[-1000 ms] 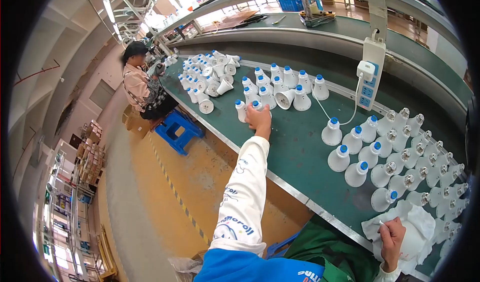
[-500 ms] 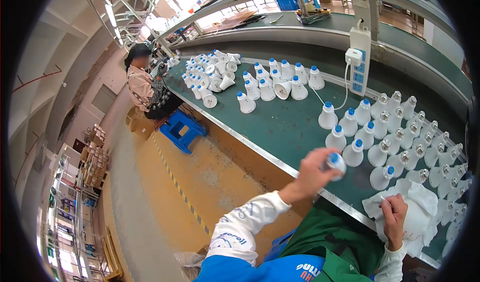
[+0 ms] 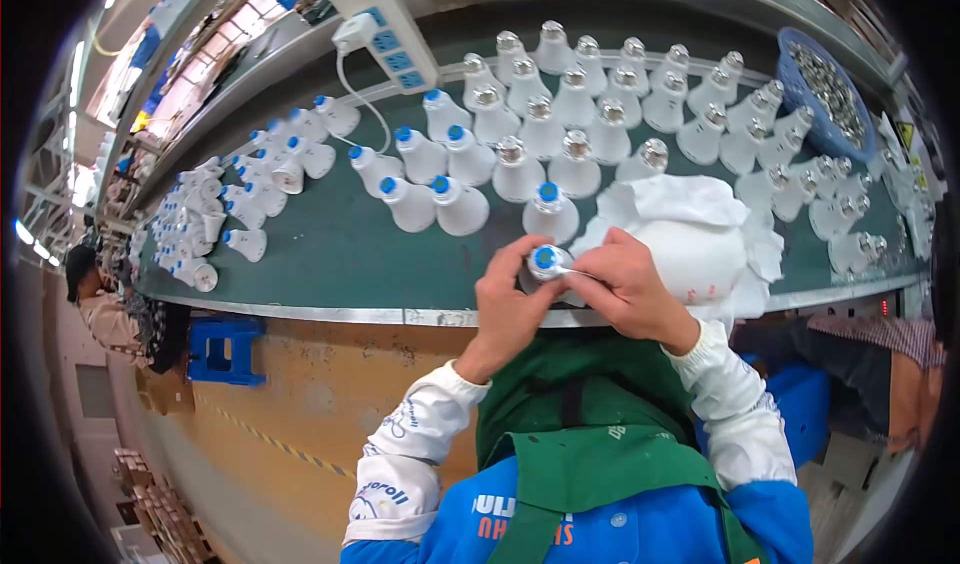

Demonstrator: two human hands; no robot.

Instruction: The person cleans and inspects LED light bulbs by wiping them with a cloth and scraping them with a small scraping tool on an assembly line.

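My left hand (image 3: pixel 508 302) is closed around a white bulb (image 3: pixel 547 260) with a blue top, held upright close over the table's front edge. From the other side my right hand (image 3: pixel 632 289) pinches a thin, pale, stick-like tool, its tip right at the bulb's blue top. Just behind the held bulb stands another blue-topped bulb (image 3: pixel 551 212). Beside my right hand lies crumpled white wrapping (image 3: pixel 668 200) around a rounded white thing (image 3: pixel 692 262) with faint red print.
Rows of bulbs with silver caps (image 3: pixel 575 169) fill the back right. More blue-topped bulbs (image 3: pixel 409 204) stand left. A blue basket (image 3: pixel 790 74) of small metal parts sits at far right. A power strip (image 3: pixel 385 34) hangs behind. A person (image 3: pixel 95 289) sits far left.
My left hand has brought the bulb right, to meet my right hand. My right hand has come off the wrapping to the bulb's top. The view has turned right.
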